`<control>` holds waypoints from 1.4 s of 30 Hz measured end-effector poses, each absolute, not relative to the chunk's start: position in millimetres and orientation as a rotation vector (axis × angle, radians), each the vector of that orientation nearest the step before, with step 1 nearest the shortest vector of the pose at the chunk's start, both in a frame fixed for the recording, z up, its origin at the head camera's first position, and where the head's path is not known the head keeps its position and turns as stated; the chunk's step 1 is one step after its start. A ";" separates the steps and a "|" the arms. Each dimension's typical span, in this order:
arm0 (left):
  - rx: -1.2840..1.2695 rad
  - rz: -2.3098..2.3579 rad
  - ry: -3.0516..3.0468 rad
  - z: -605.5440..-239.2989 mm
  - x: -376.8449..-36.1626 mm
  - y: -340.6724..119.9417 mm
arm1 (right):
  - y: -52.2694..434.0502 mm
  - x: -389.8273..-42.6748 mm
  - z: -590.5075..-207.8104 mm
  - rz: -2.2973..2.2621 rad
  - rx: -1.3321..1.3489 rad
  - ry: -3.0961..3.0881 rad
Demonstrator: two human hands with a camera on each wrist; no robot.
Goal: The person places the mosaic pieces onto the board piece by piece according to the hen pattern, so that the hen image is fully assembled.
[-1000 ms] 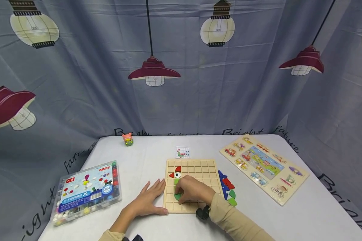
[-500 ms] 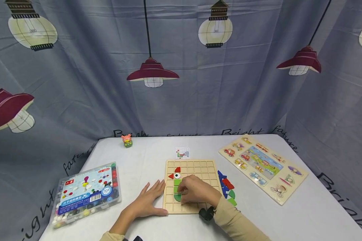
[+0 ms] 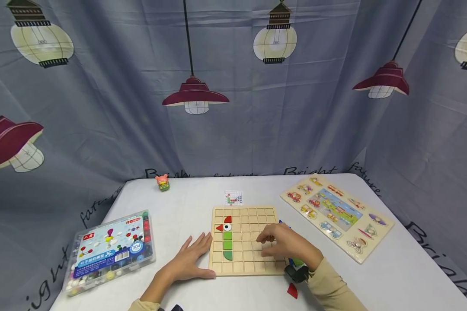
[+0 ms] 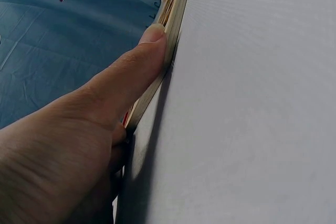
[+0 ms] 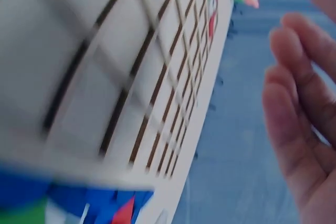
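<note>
A wooden grid board (image 3: pixel 241 267) lies on the white table. Down its left side run a red quarter-circle piece (image 3: pixel 228 219), a small red triangle (image 3: pixel 219 227), a white eye tile (image 3: pixel 227 227), green squares (image 3: pixel 227 245) and a green quarter-circle piece (image 3: pixel 228 255). My left hand (image 3: pixel 192 258) lies spread on the table, its thumb and fingers against the board's left edge. Above the board's right part is my right hand (image 3: pixel 284 242), fingers loosely bent with nothing between them, as the right wrist view (image 5: pixel 304 98) also shows. Loose blue pieces (image 5: pixel 105 203) are partly hidden beneath that hand.
A loose red piece (image 3: pixel 292 290) lies near the front, by the right wrist. Behind the board is a small pattern card (image 3: pixel 233 198). A clear-lidded box (image 3: pixel 110 250) stands left, a vehicle puzzle board (image 3: pixel 337 216) right, and a pink-eared figurine (image 3: pixel 163 182) at the back.
My right hand has let go of the green quarter-circle piece and moved right, over the board's right side. The piece stays below the green squares. My left hand has stayed put.
</note>
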State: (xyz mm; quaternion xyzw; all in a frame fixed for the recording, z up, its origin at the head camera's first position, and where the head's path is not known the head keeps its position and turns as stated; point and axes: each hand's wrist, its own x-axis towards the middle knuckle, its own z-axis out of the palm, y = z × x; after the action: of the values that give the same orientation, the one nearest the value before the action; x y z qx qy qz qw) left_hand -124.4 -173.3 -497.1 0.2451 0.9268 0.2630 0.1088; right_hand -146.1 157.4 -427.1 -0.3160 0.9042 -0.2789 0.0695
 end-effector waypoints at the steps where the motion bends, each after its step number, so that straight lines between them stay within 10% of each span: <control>1: 0.719 0.773 2.725 -497.1 -124.7 -173.2 | 163.2 -145.9 -427.8 -0.856 -0.948 2.719; 42: 0.694 0.799 2.708 -498.7 -122.2 -171.9 | 227.3 -141.5 -447.5 -0.695 -0.604 2.591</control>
State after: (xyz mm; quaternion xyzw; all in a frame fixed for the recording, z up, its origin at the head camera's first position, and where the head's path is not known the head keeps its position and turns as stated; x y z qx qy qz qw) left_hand -122.2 -171.9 -498.7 0.2371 0.9250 0.2729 0.1170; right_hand -141.5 227.3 -447.5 -0.2155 0.9242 -0.2479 0.1947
